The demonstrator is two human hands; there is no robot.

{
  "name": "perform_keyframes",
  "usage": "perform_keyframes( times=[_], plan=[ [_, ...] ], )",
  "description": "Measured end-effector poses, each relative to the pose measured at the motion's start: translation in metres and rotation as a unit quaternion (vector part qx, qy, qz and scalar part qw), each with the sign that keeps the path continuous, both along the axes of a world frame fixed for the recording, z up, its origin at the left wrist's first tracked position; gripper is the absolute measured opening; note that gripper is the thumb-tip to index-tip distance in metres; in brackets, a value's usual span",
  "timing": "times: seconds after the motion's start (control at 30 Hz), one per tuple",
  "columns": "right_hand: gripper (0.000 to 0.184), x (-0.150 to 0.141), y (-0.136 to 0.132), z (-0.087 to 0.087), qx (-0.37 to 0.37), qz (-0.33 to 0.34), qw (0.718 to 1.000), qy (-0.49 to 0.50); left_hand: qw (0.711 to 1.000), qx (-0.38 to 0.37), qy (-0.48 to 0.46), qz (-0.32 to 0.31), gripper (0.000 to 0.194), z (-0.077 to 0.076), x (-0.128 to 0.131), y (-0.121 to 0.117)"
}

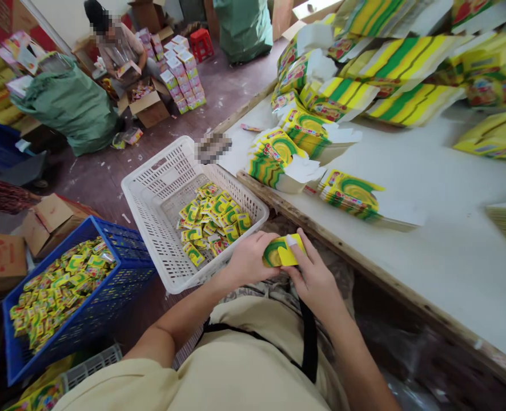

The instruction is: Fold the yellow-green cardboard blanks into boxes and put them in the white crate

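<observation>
Both my hands meet over my lap on one small yellow and green carton (pixel 284 251). My left hand (pixel 248 260) wraps its left end with curled fingers. My right hand (pixel 315 279) pinches its right side, thumb and forefinger on top. Just left of my hands stands a white slatted basket (pixel 159 188) with a heap of small yellow and green packets (pixel 212 220) in it. Flat printed carton blanks (pixel 349 194) lie in stacks on the white table (pixel 441 245) to my right.
A blue crate (pixel 120 274) of the same packets stands lower left on the floor. Piles of folded cartons (pixel 390 68) crowd the table's far side. Another person (pixel 120 48) sits on the floor at the back among boxes and a green sack (pixel 71 105).
</observation>
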State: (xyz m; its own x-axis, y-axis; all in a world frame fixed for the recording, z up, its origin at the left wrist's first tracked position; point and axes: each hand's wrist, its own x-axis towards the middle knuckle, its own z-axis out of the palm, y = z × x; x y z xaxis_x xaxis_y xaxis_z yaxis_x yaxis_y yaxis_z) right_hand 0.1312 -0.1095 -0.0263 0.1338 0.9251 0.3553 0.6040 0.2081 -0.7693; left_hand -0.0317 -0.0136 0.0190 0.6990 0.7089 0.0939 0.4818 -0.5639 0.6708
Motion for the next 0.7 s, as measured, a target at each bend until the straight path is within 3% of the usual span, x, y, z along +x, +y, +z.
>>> perform_keyframes(
  times=[0.2,0.27,0.4,0.47,0.57,0.63,0.7],
  plan=[
    [0.026,0.024,0.006,0.013,-0.028,0.079,0.996,0.034,0.998,-0.003,0.012,-0.057,0.052,0.006,-0.003,0.013],
    [0.024,0.022,0.009,0.019,-0.046,0.069,0.995,0.063,0.998,0.01,0.021,-0.065,0.053,0.006,0.001,0.017],
    [0.018,0.007,0.021,0.022,-0.042,-0.012,0.994,0.098,0.998,0.03,0.035,-0.045,0.052,0.005,0.005,0.022],
    [0.033,0.01,0.028,0.022,-0.033,-0.016,0.995,0.093,0.998,0.026,0.051,-0.021,0.051,0.005,-0.003,0.03],
    [0.056,0.043,0.041,0.024,-0.009,-0.078,0.994,0.082,0.99,0.069,0.109,0.053,0.055,0.005,-0.032,0.05],
    [0.055,0.077,0.053,0.025,-0.013,-0.183,0.982,0.04,0.97,0.123,0.175,0.119,0.073,0.004,-0.057,0.065],
    [0.049,0.107,0.065,0.025,-0.04,-0.267,0.963,-0.016,0.958,0.131,0.19,0.173,0.086,-0.002,-0.076,0.074]
  ],
)
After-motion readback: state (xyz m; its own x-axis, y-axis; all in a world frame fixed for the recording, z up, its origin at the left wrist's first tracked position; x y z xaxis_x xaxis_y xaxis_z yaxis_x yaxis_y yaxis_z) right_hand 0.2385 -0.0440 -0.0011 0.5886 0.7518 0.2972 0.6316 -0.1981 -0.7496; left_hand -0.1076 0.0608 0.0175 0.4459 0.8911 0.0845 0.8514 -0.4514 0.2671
